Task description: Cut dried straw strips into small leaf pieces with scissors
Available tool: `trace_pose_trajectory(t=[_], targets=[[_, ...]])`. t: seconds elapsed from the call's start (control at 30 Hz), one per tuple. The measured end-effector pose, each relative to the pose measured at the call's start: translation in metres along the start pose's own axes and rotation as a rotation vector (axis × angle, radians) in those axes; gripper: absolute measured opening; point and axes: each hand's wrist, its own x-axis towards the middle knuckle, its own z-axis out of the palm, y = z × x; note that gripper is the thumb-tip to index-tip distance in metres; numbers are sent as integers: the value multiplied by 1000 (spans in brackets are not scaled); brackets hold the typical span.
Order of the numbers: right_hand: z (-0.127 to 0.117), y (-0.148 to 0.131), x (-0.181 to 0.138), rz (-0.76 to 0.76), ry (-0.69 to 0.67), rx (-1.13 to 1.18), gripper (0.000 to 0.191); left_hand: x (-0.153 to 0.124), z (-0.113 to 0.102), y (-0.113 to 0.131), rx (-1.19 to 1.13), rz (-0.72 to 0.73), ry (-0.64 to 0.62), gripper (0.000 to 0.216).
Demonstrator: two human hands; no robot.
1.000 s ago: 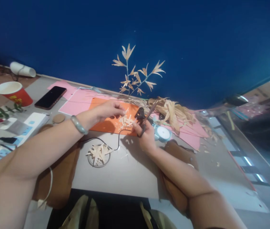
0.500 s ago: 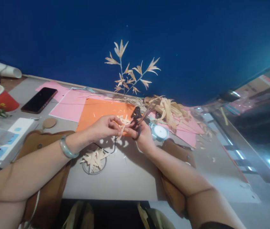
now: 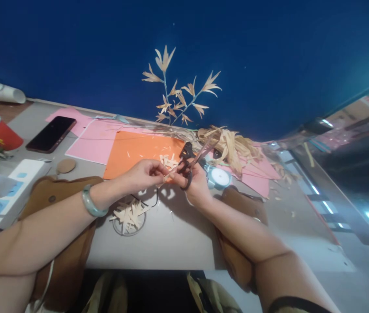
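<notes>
Both bare arms reach forward over the near edge of the flat, pale grey desk. The left forearm slants in from the lower left, and the bare left hand pinches thumb against forefinger, its remaining fingers curled. From the lower right rises the right forearm; the bare right hand is closed, its thumb pointing left. The two hands' fingertips meet closely; whether they touch is unclear.
</notes>
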Motion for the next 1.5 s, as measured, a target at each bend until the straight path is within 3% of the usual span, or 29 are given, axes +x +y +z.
trace_pose_trajectory(t=[0.37,0.53,0.63,0.8,0.9,1.07,1.2,1.3,1.5], targets=[[-3,0,2,-97,64,-5,35,-6,-3,11,112,-55,32,12],[-4,1,5,-83,85,-9,36,-11,-2,19,401,50,108,10],[-4,1,5,-76,96,-4,35,-14,4,25,491,24,156,17],[-6,-2,6,-115,127,26,36,-16,17,26,-39,-206,183,50],[-9,-6,6,-138,143,40,36,-16,22,25,-239,-268,246,47],[-10,-7,4,-171,127,39,36,-12,24,20,-347,-267,237,33],[-9,-6,3,-163,121,9,35,-14,22,19,-309,-172,202,26],[-7,-5,2,-156,109,-8,35,-14,19,16,-287,-102,262,24],[-2,-2,-1,-103,52,-7,34,-10,18,9,-364,-109,348,25]])
